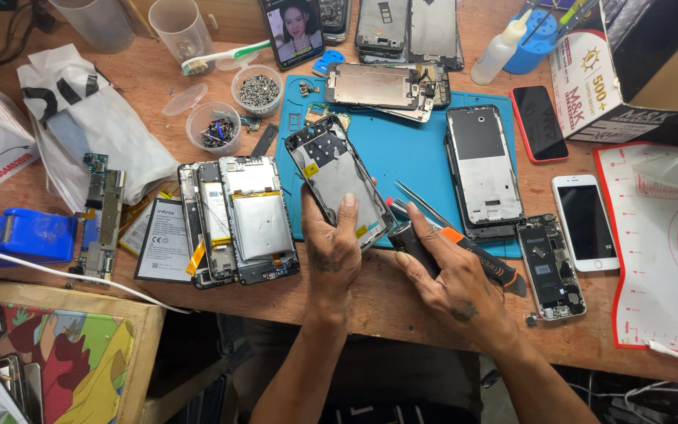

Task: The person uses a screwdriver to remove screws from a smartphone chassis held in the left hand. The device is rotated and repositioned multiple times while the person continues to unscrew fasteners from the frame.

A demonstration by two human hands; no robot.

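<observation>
The left hand (331, 251) has its grip clamped on the lower end of an opened phone frame (337, 182), thumb laid flat on its inner face; the frame's long axis runs up and slightly left from that hand, tilted over the blue mat (410, 165). The right hand (453, 279), just beside it, is closed around a black-and-orange tool (476, 255), with tweezers (421, 202) just above the fingers. Two more stripped frames lie on the mat, three whole phones toward the table's right.
</observation>
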